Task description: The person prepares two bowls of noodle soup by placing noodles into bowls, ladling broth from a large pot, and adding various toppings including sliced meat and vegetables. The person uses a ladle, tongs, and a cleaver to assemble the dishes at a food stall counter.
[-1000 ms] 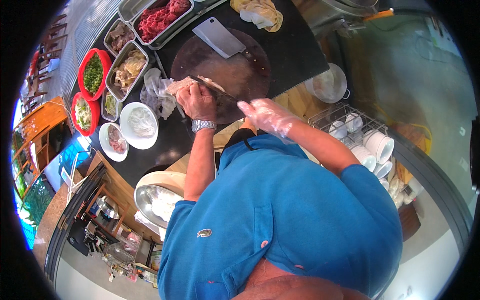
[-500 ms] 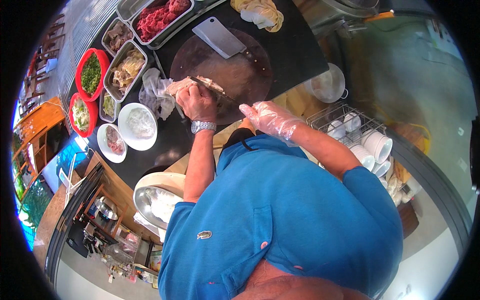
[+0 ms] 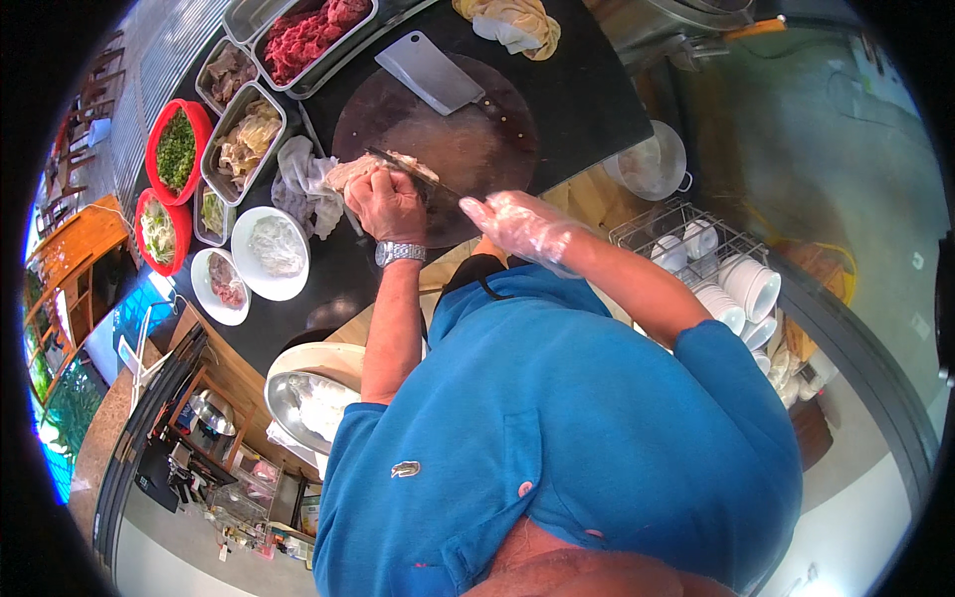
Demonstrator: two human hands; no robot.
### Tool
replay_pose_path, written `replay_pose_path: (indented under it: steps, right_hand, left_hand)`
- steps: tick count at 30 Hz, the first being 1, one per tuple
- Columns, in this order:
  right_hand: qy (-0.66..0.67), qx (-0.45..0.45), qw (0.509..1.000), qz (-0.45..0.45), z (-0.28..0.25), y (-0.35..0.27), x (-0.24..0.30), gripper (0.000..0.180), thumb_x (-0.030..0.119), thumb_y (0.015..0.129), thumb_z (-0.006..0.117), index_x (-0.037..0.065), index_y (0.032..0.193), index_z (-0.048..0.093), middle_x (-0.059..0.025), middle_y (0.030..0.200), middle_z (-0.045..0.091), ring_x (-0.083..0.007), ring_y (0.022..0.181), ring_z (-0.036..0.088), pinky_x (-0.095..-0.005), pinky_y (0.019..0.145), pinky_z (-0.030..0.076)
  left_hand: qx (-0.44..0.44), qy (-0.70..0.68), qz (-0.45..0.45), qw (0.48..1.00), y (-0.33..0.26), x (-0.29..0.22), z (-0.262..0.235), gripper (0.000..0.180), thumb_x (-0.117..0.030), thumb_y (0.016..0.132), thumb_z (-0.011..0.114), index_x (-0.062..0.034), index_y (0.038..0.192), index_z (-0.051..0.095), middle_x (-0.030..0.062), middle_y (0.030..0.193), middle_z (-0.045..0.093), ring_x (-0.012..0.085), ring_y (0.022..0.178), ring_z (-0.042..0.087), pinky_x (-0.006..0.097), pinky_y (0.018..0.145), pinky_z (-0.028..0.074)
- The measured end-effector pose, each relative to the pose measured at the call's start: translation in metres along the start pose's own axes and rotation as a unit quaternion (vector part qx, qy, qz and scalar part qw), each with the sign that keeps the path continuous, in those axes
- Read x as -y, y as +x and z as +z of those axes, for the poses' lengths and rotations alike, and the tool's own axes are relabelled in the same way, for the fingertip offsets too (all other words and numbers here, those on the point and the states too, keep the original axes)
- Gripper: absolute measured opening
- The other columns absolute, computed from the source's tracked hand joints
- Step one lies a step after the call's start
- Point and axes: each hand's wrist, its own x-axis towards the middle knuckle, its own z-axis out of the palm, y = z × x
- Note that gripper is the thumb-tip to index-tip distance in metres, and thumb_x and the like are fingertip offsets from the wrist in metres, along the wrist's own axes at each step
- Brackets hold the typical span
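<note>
A pale piece of cooked meat (image 3: 348,172) lies at the near left of a round brown chopping board (image 3: 438,149). My bare left hand (image 3: 390,206), with a watch at the wrist, presses down on it with curled fingers. In a clear plastic glove, my right hand (image 3: 517,227) is closed around the handle end of a thin dark knife (image 3: 423,177). The blade lies across the meat, close to my left fingertips. The knife's handle is hidden inside the glove. Farther back on the board rests a cleaver (image 3: 433,75), flat and untouched.
Left of the board are a crumpled cloth (image 3: 306,189), metal trays of raw red meat (image 3: 310,42) and pale slices (image 3: 249,141), red-rimmed bowls of chopped greens (image 3: 177,149), and white bowls (image 3: 271,254). A yellowish cloth (image 3: 512,25) lies behind. At right, a wire rack (image 3: 686,244) holds white bowls.
My right hand and the knife have shifted slightly left and up along the meat. My left hand stays pressed on the meat. The whole view has moved a little.
</note>
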Motion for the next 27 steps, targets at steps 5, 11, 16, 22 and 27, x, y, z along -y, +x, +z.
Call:
replay_pose_path:
  steps: [5, 11, 16, 22, 27]
  right_hand:
    - [0.015, -0.008, 1.000, 0.004, 0.003, 0.002, -0.013, 0.067, 0.058, 0.106, 0.042, -0.001, 0.102, 0.074, -0.0273, 0.104, 0.073, -0.0400, 0.105, 0.068, -0.0459, 0.093, 0.050]
    - [-0.141, -0.001, 0.986, -0.095, 0.011, 0.013, -0.019, 0.055, 0.042, 0.109, 0.041, -0.004, 0.122, 0.068, -0.0248, 0.108, 0.073, -0.0419, 0.110, 0.069, -0.0485, 0.101, 0.049]
    - [0.024, -0.023, 0.999, -0.012, 0.013, 0.020, -0.022, 0.064, 0.051, 0.108, 0.041, -0.003, 0.107, 0.073, -0.0277, 0.113, 0.072, -0.0441, 0.107, 0.068, -0.0496, 0.093, 0.051]
    - [-0.086, -0.028, 0.991, -0.101, 0.013, 0.006, -0.039, 0.064, 0.053, 0.108, 0.040, -0.002, 0.109, 0.074, -0.0273, 0.114, 0.072, -0.0440, 0.105, 0.069, -0.0485, 0.096, 0.051]
    - [0.050, -0.047, 0.997, 0.020, 0.009, 0.011, -0.028, 0.065, 0.056, 0.107, 0.039, 0.002, 0.106, 0.075, -0.0245, 0.111, 0.074, -0.0451, 0.109, 0.067, -0.0485, 0.098, 0.049]
  left_hand:
    - [-0.011, 0.004, 0.017, 1.000, -0.001, -0.005, 0.002, 0.007, -0.011, 0.085, 0.070, -0.0075, 0.091, 0.068, 0.0138, 0.097, 0.060, 0.0372, 0.100, 0.058, 0.050, 0.094, 0.047]
    - [-0.006, 0.009, 0.016, 1.000, 0.002, -0.004, 0.004, 0.006, -0.011, 0.085, 0.070, -0.0064, 0.086, 0.066, 0.0136, 0.096, 0.060, 0.0371, 0.100, 0.058, 0.050, 0.093, 0.047]
    - [-0.015, 0.003, 0.022, 1.000, 0.000, -0.004, 0.005, 0.008, -0.014, 0.086, 0.070, -0.0063, 0.086, 0.065, 0.0131, 0.098, 0.060, 0.0370, 0.103, 0.057, 0.051, 0.094, 0.047]
    - [0.002, 0.008, 0.010, 1.000, 0.000, -0.009, 0.006, 0.009, -0.013, 0.086, 0.070, -0.0068, 0.089, 0.065, 0.0129, 0.099, 0.060, 0.0365, 0.103, 0.057, 0.051, 0.095, 0.047]
    - [0.002, 0.006, 0.019, 1.000, 0.000, -0.012, 0.007, 0.009, -0.014, 0.086, 0.070, -0.0069, 0.088, 0.065, 0.0131, 0.099, 0.059, 0.0370, 0.102, 0.057, 0.052, 0.094, 0.047]
